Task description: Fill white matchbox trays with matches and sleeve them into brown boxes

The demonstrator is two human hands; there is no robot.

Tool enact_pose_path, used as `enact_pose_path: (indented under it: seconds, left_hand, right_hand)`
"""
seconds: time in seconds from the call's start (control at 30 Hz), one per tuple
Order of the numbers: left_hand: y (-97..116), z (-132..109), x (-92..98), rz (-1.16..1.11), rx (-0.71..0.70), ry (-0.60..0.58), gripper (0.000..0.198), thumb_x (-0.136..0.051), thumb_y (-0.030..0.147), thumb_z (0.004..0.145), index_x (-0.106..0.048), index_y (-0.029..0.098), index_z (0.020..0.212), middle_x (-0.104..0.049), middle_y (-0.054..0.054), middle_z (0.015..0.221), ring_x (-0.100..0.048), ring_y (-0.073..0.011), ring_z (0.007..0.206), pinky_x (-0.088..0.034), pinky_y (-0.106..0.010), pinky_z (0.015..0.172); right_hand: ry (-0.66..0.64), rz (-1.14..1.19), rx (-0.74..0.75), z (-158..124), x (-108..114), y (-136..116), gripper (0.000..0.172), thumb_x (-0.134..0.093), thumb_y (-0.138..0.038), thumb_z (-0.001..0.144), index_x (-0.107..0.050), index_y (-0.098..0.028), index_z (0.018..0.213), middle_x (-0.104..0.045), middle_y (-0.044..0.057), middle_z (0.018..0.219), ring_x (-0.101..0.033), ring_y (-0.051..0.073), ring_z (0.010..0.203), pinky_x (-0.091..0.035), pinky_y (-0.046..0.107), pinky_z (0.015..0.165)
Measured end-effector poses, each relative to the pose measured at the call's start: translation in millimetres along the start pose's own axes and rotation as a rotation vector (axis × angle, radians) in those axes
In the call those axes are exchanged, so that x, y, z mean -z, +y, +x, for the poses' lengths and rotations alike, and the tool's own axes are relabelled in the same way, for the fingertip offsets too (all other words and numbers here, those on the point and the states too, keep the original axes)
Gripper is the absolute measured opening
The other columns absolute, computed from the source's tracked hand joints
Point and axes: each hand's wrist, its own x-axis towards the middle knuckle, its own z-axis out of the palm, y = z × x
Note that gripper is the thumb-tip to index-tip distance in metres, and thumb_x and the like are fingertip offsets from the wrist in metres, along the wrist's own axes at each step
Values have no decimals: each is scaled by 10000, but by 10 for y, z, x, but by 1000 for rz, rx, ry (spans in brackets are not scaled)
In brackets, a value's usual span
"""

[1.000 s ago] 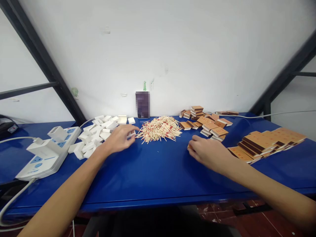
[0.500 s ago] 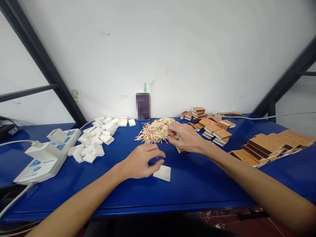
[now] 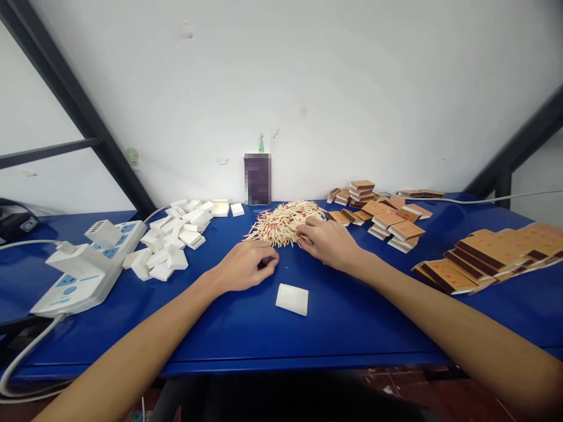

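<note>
A heap of red-tipped matchsticks point(image 3: 281, 220) lies mid-table near the wall. My right hand point(image 3: 328, 243) rests on the heap's right front edge, fingers curled into the sticks. My left hand point(image 3: 246, 266) lies just in front of the heap, fingers curled and pinched, its contents hidden. A single white inner tray point(image 3: 292, 299) sits on the blue table point(image 3: 246, 328) just in front of both hands, touched by neither.
A pile of white inner trays point(image 3: 173, 237) lies left, beside a white power strip point(image 3: 83, 266) with plugs and cables. Brown matchbox sleeves point(image 3: 385, 214) are heaped at right, flattened ones point(image 3: 488, 255) farther right. A dark blurred object point(image 3: 257, 179) stands against the wall.
My left hand brought a white tray from the left pile, set it down mid-table, then drew back toward the matches. My right hand went from the table's right part to the heap.
</note>
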Motion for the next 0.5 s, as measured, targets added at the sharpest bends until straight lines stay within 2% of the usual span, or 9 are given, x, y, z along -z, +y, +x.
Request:
enact_pose_path:
  seconds: [0.07, 0.13, 0.2, 0.37, 0.5]
  left_hand:
    - [26, 4, 14, 12, 9, 13, 250, -495, 280, 924, -632, 163, 751, -596, -21, 748, -530, -150, 714, -386, -302, 718]
    - [40, 9, 26, 44, 17, 20, 350, -502, 305, 918, -545, 157, 604, -560, -9, 675, -500, -142, 680, -361, -323, 745]
    - [40, 12, 26, 55, 25, 21, 411, -484, 293, 922, -454, 156, 536, -524, 4, 605, -463, -129, 629, -342, -325, 734]
    - [20, 19, -10, 20, 17, -3, 372, -463, 247, 920, -438, 167, 558, -490, 21, 557, -416, -112, 549, -326, -296, 642]
    - [41, 24, -7, 30, 34, -14, 337, -460, 267, 926, -513, 161, 611, -541, 26, 581, -426, -104, 542, -334, -307, 691]
  right_hand:
    - [-12, -7, -11, 7, 7, -8, 185, -502, -289, 935, -654, -199, 992, -666, 72, 1007, -603, 167, 749, -250, 292, 558]
    - [-18, -7, -22, 9, 10, -15, 182, -501, -279, 933, -659, -194, 965, -667, 70, 992, -598, 162, 731, -241, 293, 552]
    - [-2, 4, -15, 10, 3, -19, 184, -496, -268, 933, -661, -188, 925, -669, 63, 963, -597, 164, 732, -233, 293, 550]
    - [38, 110, 9, 4, -22, -23, 152, -522, -217, 897, -664, -189, 852, -669, 39, 887, -588, 162, 730, -247, 286, 563]
    - [82, 209, -20, -26, -11, -24, 97, -555, -199, 853, -650, -192, 837, -652, 26, 832, -571, 157, 712, -286, 271, 581]
